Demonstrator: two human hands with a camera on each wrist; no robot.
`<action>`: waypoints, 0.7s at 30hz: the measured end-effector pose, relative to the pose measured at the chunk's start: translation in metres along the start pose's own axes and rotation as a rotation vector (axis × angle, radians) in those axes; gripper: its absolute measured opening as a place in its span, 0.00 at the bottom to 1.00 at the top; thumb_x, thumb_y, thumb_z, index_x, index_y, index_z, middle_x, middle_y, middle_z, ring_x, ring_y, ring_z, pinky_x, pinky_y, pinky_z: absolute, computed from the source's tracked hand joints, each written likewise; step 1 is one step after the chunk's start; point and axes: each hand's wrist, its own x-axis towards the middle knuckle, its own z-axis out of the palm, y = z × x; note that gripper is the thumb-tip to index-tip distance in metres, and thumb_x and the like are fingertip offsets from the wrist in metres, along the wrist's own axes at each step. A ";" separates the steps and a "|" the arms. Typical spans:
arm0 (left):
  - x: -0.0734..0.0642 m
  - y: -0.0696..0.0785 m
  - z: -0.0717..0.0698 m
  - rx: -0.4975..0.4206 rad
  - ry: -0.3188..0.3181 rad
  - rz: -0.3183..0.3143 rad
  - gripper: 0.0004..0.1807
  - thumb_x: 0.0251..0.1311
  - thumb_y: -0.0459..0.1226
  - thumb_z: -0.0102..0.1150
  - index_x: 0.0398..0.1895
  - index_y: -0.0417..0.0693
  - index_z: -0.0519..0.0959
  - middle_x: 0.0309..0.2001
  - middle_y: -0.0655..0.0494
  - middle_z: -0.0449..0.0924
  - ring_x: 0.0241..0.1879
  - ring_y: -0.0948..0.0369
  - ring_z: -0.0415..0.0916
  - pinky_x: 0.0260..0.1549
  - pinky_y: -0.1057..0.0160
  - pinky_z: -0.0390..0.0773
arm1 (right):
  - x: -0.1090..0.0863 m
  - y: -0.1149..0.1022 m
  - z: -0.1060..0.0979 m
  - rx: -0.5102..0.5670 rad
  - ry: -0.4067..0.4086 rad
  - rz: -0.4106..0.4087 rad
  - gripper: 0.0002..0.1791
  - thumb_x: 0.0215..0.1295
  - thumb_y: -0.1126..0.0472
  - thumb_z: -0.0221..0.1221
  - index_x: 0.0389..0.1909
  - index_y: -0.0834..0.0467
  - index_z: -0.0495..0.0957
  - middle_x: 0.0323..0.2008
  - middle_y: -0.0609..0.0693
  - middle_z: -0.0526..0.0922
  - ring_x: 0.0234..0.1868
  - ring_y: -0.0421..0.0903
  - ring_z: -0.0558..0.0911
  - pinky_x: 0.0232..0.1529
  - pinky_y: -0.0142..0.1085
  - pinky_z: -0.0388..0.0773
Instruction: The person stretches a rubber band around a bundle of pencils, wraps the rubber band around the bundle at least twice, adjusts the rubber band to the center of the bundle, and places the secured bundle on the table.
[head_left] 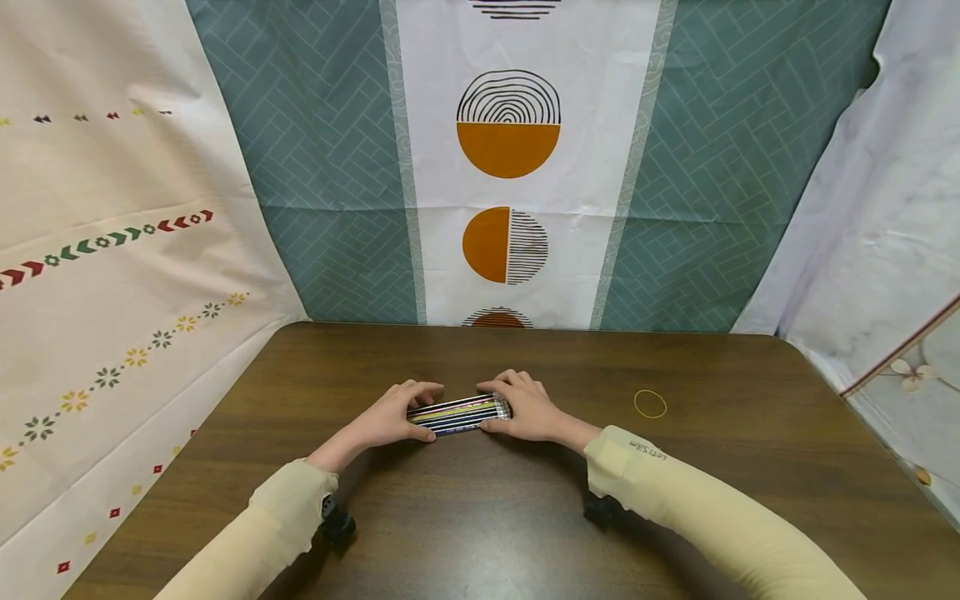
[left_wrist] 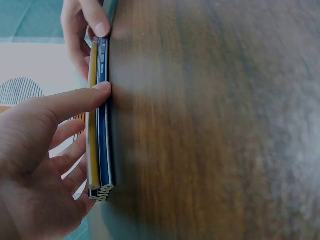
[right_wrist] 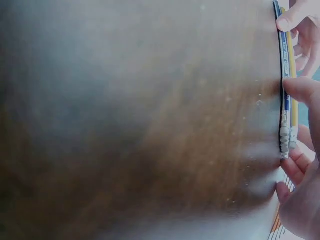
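Observation:
Several pencils (head_left: 456, 416) lie side by side as a flat bundle on the table, mostly dark blue and white with a yellow one on top. My left hand (head_left: 393, 414) grips the bundle's left end, thumb along the near side and fingers on the far side. At the other end, my right hand (head_left: 528, 408) holds the bundle the same way, near the white erasers (right_wrist: 285, 140). In the left wrist view, the bare pencil ends (left_wrist: 102, 192) stick out past the left hand's fingers. Part of the far side is hidden behind the fingers.
A yellow rubber band (head_left: 650, 404) lies on the brown wooden table (head_left: 480, 517), to the right of the right hand. Patterned cloths (head_left: 337, 167) hang behind the table and along both sides. A small dark camera (head_left: 337, 525) sits under the left wrist.

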 end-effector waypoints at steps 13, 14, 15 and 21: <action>0.002 0.003 -0.001 -0.044 -0.065 0.018 0.32 0.54 0.35 0.71 0.64 0.41 0.72 0.41 0.51 0.79 0.35 0.62 0.73 0.38 0.66 0.72 | 0.004 0.000 0.005 0.084 -0.027 -0.019 0.28 0.61 0.51 0.66 0.63 0.50 0.75 0.51 0.51 0.74 0.48 0.45 0.68 0.47 0.40 0.64; 0.002 0.003 -0.002 -0.047 -0.071 0.015 0.31 0.54 0.34 0.71 0.63 0.41 0.73 0.40 0.51 0.79 0.34 0.63 0.72 0.37 0.66 0.72 | 0.004 0.000 0.005 0.094 -0.032 -0.021 0.27 0.62 0.52 0.66 0.62 0.50 0.75 0.51 0.51 0.74 0.47 0.45 0.68 0.47 0.39 0.65; 0.002 0.004 -0.002 -0.046 -0.075 0.015 0.30 0.54 0.34 0.71 0.62 0.41 0.73 0.40 0.51 0.79 0.33 0.63 0.72 0.37 0.66 0.72 | 0.004 -0.001 0.005 0.104 -0.041 -0.017 0.27 0.62 0.52 0.66 0.62 0.50 0.76 0.50 0.51 0.75 0.47 0.45 0.68 0.47 0.39 0.65; 0.005 0.005 -0.002 -0.038 -0.084 0.005 0.27 0.53 0.34 0.71 0.58 0.42 0.76 0.37 0.52 0.82 0.33 0.64 0.74 0.37 0.64 0.73 | 0.004 -0.005 0.001 0.155 -0.077 -0.004 0.24 0.63 0.55 0.66 0.61 0.51 0.77 0.50 0.51 0.78 0.48 0.46 0.72 0.49 0.41 0.68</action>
